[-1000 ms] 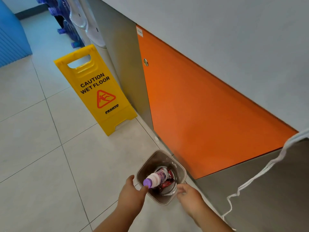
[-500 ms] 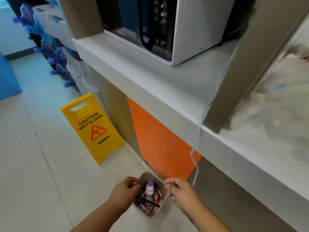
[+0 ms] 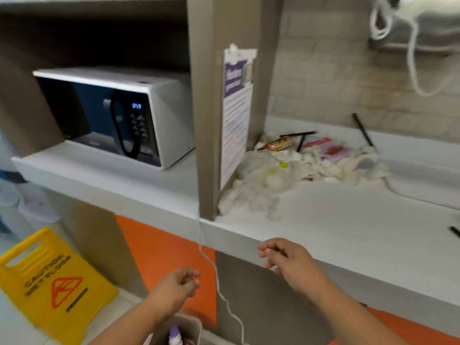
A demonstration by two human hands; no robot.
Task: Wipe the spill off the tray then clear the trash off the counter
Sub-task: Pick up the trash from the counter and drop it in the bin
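A heap of crumpled white tissues (image 3: 278, 175) lies on the white counter (image 3: 348, 232), beside a grey pillar. Among it sit a brown snack wrapper (image 3: 277, 143), pink wrappers (image 3: 328, 148) and black straws (image 3: 298, 133). My right hand (image 3: 286, 257) hovers at the counter's front edge, fingers loosely curled, holding nothing. My left hand (image 3: 178, 285) hangs lower, over the small bin (image 3: 191, 324) on the floor, also holding nothing. A bottle with a purple cap (image 3: 174, 334) stands in the bin. No tray is in view.
A microwave (image 3: 119, 113) stands in the alcove to the left. A white cord (image 3: 219, 282) hangs down from the counter edge between my hands. A yellow wet-floor sign (image 3: 49, 282) stands on the floor at left. One black straw (image 3: 454, 231) lies at the counter's right.
My view has lifted from the bin on the floor up to the counter. Both hands have risen away from the bin, the right one reaching the counter edge.
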